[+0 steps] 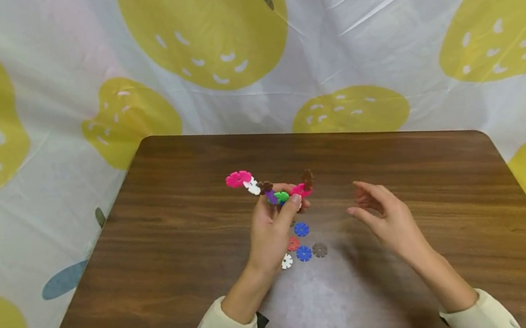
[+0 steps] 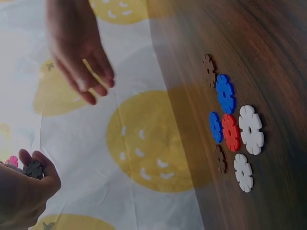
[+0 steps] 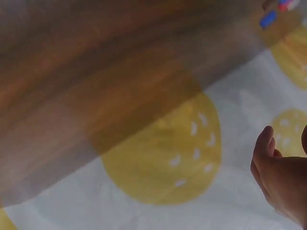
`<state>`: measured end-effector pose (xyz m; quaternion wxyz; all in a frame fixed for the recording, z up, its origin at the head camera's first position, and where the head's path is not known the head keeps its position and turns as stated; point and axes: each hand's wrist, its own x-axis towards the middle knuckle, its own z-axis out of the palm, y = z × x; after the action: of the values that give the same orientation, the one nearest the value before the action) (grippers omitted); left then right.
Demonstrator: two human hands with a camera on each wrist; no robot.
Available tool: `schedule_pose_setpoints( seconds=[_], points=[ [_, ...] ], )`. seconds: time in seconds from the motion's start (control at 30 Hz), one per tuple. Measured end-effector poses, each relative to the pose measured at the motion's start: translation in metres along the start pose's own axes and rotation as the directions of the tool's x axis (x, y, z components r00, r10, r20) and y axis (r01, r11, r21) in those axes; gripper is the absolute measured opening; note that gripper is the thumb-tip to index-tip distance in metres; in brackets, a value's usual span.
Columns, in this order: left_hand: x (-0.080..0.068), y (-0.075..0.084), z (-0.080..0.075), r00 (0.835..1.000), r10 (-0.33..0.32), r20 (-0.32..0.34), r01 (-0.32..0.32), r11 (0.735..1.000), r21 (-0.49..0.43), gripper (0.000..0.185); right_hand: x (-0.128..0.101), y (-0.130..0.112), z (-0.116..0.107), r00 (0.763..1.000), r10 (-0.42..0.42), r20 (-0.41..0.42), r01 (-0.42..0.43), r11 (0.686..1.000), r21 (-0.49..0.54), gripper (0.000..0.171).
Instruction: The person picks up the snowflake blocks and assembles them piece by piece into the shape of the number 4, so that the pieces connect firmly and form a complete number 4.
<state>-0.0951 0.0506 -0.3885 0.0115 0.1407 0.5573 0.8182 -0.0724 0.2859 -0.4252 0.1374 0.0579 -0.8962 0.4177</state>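
Above the middle of the table (image 1: 169, 251), the left hand (image 1: 270, 231) pinches a chain of discs (image 1: 281, 198), its thumb bent over one side and its fingers curled behind the other. The right hand (image 1: 391, 218) hangs nearer the right edge, well apart from the chain; its fingers bend loosely, a gap parts the thumb from the forefinger, and it grips nothing.

From the left hand's grip the chain stretches two ways. Toward the far left corner run a purple piece, a brown one, a white disc (image 1: 252, 187) and, at the tip, a pink disc (image 1: 238, 179); toward the right edge stand another pink piece and an upright brown disc (image 1: 308, 179). How many more sit under the fingers I cannot tell.

Below, on the tabletop between the left and right edges, seven loose discs show in the left wrist view: a red disc (image 2: 231, 132), two blue, two white and two brown, lying close together. Judging by this, the joining is well along, with a good run of pieces linked and those seven not yet added.

Beyond the far edge hangs a white curtain (image 1: 324, 58) with yellow fruit on it.
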Motion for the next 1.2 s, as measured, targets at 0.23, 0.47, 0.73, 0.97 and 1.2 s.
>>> schedule_pose_setpoints(
  seconds=[0.23, 0.47, 0.73, 0.97, 1.2],
  points=[
    [-0.001, 0.001, 0.0, 1.0, -0.006, 0.016, 0.007, 1.0, -0.017, 0.013, -0.013, 0.01, 0.031, 0.994, 0.016, 0.107, -0.007, 0.996, -0.087, 0.051],
    [0.0, 0.001, 0.002, 1.0, 0.0, 0.006, 0.001, 1.0, -0.025, 0.011, -0.035, 0.013, 0.059, 0.981, 0.135, 0.139, -0.12, 0.987, -0.106, 0.044],
    [0.0, 0.0, 0.005, 1.0, -0.004, -0.008, 0.003, 0.999, -0.038, 0.01, -0.046, 0.018, 0.076, 0.991, 0.072, 0.111, -0.053, 0.984, -0.173, 0.039],
    [0.0, -0.001, 0.007, 1.0, 0.011, -0.009, -0.011, 0.999, -0.033, 0.01, -0.049, 0.018, 0.086, 0.995, 0.028, 0.097, -0.006, 0.976, -0.216, 0.038],
    [0.0, -0.003, 0.007, 1.0, 0.006, -0.004, -0.006, 0.999, -0.052, 0.01, -0.044, 0.013, 0.086, 0.994, 0.055, 0.093, -0.036, 0.981, -0.191, 0.028]
  ],
)
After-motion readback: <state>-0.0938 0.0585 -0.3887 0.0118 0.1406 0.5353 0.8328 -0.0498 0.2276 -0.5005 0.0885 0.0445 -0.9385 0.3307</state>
